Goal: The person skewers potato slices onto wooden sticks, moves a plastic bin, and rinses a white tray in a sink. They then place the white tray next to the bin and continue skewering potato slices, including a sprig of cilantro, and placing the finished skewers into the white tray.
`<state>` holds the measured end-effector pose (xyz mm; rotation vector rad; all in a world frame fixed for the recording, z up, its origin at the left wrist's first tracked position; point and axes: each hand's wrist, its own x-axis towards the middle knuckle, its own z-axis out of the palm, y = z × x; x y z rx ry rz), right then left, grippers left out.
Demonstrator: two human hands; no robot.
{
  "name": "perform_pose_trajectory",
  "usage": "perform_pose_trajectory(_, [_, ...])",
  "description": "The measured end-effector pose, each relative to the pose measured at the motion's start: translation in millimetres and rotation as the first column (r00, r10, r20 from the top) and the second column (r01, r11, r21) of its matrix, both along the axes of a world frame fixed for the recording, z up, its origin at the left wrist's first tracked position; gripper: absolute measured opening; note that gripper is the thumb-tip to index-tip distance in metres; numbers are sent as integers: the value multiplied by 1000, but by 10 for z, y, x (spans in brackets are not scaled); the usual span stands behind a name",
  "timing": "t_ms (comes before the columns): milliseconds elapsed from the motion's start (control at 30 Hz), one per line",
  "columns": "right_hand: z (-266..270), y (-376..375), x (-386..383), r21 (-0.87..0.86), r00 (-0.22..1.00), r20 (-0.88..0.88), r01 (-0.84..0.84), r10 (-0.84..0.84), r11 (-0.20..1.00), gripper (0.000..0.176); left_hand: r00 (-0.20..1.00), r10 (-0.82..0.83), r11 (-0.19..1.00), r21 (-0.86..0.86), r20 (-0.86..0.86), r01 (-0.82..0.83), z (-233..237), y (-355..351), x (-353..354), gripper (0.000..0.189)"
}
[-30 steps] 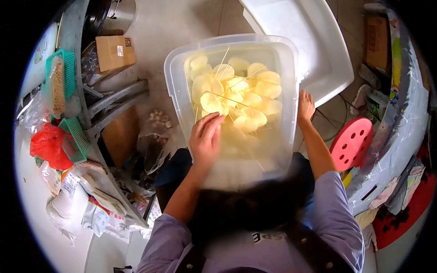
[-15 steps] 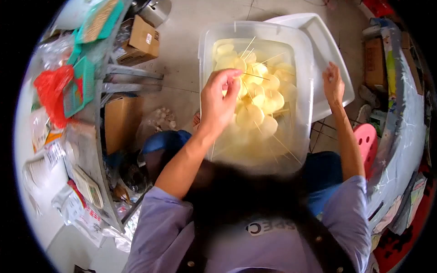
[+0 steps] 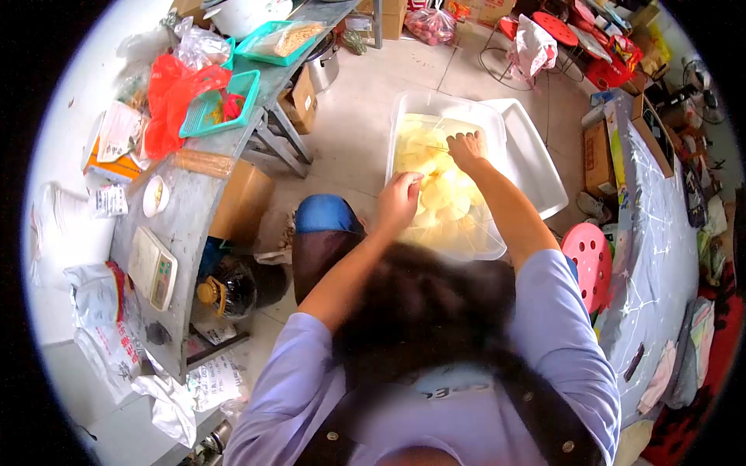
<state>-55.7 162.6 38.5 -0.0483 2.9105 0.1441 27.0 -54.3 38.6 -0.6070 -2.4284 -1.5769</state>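
Observation:
A clear plastic tub [image 3: 494,128] on the floor in front of me holds pale yellow round slices [image 3: 435,203], likely potato, in cloudy liquid. Thin wooden skewers stick out among the slices. Over the tub's left side is my left hand [image 3: 399,200], its thumb and fingers pinched together; what is between them is too small to make out. My right hand [image 3: 468,149] reaches over the far right part of the tub, fingers curled, with a thin skewer [image 3: 440,147] at its fingertips.
A white tray [image 3: 550,186] lies beside and partly behind the tub. To the left stands a metal table [image 3: 183,182] with a green basket [image 3: 252,87], a red bag [image 3: 167,101] and a scale [image 3: 161,279]. A pink stool [image 3: 588,260] and a cloth-covered surface [image 3: 653,256] are on the right.
The view has tilted up, showing more of the floor and room. My right hand has moved left from above the white tray to over the slices. My left hand has dropped nearer the tub's left side.

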Motion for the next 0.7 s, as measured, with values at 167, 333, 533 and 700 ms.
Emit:
perform_pose_trajectory(167, [-74, -95, 228, -71, 981, -187, 41, -53, 997, 22, 998, -58, 986, -156, -16, 55, -30, 20, 157, 15])
perform_pose_trajectory(333, [-111, -95, 264, -154, 971, -145, 169, -192, 974, 22, 969, -190, 900, -366, 158, 236, 9, 65, 372, 14])
perform_pose_trajectory(533, [357, 123, 691, -353, 902, -48, 387, -429, 852, 18, 919, -242, 747, -545, 311, 381, -36, 191, 563, 15])
perform_pose_trajectory(700, [388, 467, 1089, -802, 691, 564, 589, -452, -100, 10, 872, -217, 815, -411, 439, 409, -136, 346, 470, 17])
